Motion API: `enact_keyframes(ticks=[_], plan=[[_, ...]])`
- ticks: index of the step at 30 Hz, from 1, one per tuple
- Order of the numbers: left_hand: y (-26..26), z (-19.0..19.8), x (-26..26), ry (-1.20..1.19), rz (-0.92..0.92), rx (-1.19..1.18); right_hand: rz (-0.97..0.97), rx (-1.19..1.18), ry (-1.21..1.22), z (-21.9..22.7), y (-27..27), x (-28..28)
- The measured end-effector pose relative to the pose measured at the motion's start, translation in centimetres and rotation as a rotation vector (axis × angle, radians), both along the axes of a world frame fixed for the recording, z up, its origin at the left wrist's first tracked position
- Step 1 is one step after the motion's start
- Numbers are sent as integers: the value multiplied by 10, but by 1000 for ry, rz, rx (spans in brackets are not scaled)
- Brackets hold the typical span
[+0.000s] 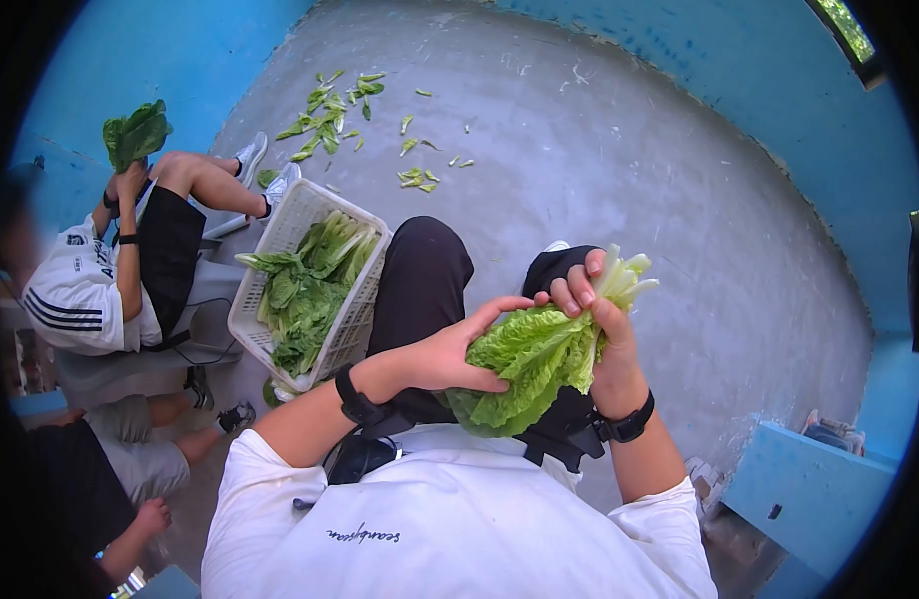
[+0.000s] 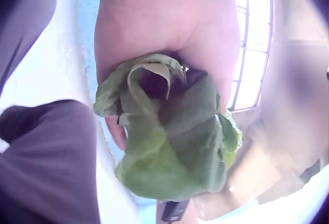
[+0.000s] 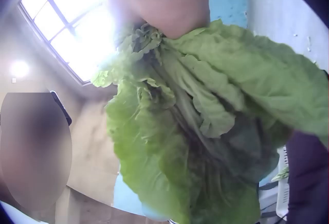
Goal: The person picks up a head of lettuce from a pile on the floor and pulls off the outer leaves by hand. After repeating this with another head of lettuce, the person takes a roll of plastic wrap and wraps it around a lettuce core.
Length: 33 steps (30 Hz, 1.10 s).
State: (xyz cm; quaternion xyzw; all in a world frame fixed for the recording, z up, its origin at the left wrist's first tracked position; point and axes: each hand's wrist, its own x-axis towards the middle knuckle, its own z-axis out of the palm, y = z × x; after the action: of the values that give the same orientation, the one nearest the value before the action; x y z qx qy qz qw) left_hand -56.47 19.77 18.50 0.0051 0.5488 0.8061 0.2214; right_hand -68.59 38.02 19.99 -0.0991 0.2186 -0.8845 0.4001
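Note:
A bunch of green lettuce (image 1: 539,364) lies across both hands above the lap, its pale stem ends pointing up and to the right in the head view. My right hand (image 1: 607,344) grips the bunch near those stems, fingers bent over one side and thumb on the other. Around the leafy part, my left hand (image 1: 448,349) spreads thumb and fingers and holds it from the left. Seen from the left wrist, the leaf tips (image 2: 169,152) fold out below the palm. Broad leaves (image 3: 205,105) fan out under the hand in the right wrist view.
A white plastic basket (image 1: 378,290) with lettuce inside stands by my left knee. Torn leaves (image 1: 325,120) are scattered on the grey floor (image 1: 599,150) ahead. To the left, a seated person (image 1: 110,270) holds up greens (image 1: 135,135); another person (image 1: 100,479) sits nearer.

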Motion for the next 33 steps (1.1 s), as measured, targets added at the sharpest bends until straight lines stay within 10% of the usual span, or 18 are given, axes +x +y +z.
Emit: enact_keyframes(ticks=[3,6,20,27,30,33], plan=[[-6,-3,0,-128,-35,62,-16,97,56,6,2,-1],[-9,-3,6,-246,41,653,-102,91,-12,2,7,-6],[-40,-7,6,-115,154,-79,-252,243,-298,-1,7,-15],[-26,28,0,120,231,-218,16,348,14,21,-12,11],[-9,39,12,175,-25,-317,55,430,342,23,-12,18],[-24,18,8,189,184,-163,98,606,789,31,-9,21]])
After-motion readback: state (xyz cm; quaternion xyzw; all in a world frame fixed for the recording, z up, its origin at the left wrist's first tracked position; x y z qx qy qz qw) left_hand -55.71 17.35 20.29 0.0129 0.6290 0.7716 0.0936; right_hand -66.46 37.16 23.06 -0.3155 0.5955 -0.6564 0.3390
